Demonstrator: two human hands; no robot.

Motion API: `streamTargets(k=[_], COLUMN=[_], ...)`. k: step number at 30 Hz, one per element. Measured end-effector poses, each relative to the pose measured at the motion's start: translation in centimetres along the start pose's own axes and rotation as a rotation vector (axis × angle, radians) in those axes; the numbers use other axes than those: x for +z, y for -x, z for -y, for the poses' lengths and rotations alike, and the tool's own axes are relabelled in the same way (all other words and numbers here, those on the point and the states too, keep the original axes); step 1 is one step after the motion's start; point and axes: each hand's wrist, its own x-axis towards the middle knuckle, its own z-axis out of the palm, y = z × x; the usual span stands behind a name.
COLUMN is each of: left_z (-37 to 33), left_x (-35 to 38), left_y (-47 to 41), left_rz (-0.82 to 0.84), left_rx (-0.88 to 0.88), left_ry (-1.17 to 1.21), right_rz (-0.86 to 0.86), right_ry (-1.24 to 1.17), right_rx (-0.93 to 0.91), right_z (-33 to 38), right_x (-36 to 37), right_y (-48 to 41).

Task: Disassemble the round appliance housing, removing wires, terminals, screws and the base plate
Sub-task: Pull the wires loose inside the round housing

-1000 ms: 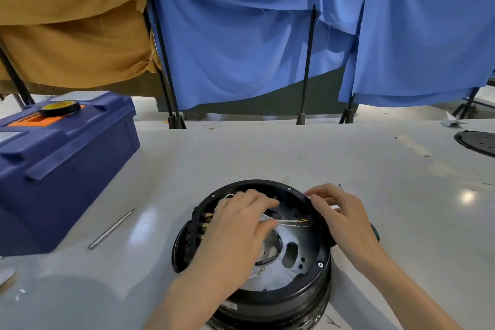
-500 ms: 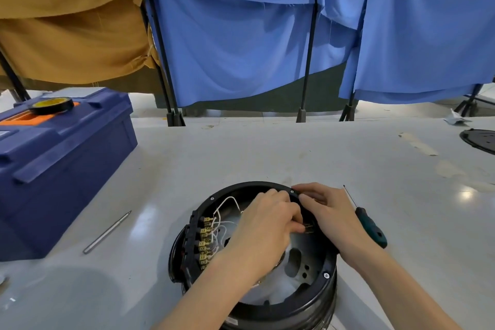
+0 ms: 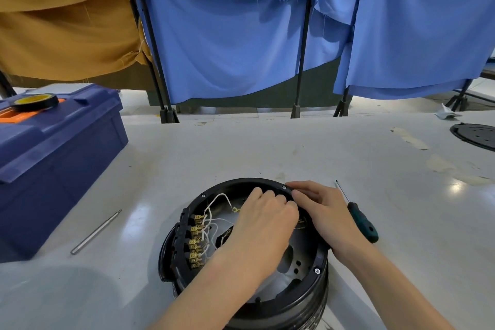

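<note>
The round black housing (image 3: 171,257) sits open side up at the middle of the tabletop's (image 3: 267,147) near edge, with white wires (image 3: 214,220) and brass terminals (image 3: 195,244) along its left inner wall. The left hand (image 3: 265,220) reaches inside with curled fingers, and the right hand (image 3: 326,211) lies over the far right rim, fingertips meeting the left's; whether either pinches anything cannot be told. A green-handled screwdriver (image 3: 363,222) lies just right of the right hand.

Blue drapes (image 3: 241,43) and an ochre cloth (image 3: 61,21) behind the white table (image 3: 267,147)
</note>
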Motion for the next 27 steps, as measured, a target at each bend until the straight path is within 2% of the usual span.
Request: streamTargets(k=[4, 8, 16, 22, 25, 27], left_z=[0.0, -0.1, -0.2, 0.7, 0.7, 0.3], left_x=[-0.1, -0.3, -0.9, 0.0, 0.0, 0.0], left_y=[-0.1, -0.2, -0.4, -0.3, 0.9, 1.4], left_rz=[-0.024, -0.039, -0.04, -0.103, -0.176, -0.167], left_rx=[0.024, 0.026, 0.155, 0.07, 0.062, 0.074], left_ry=[-0.055, -0.009, -0.116, 0.003, -0.006, -0.034], right_rz=[0.009, 0.014, 0.023, 0.022, 0.008, 0.005], right_ry=[-0.019, -0.009, 0.008, -0.015, -0.002, 0.006], right_rx=[-0.011, -0.033, -0.063, -0.037, -0.038, -0.042], right_z=[-0.1, -0.1, -0.1, -0.1, -0.1, -0.1], right_x=[-0.1, -0.1, -0.2, -0.2, -0.2, -0.1], right_y=[0.0, 0.0, 0.1, 0.0, 0.0, 0.0])
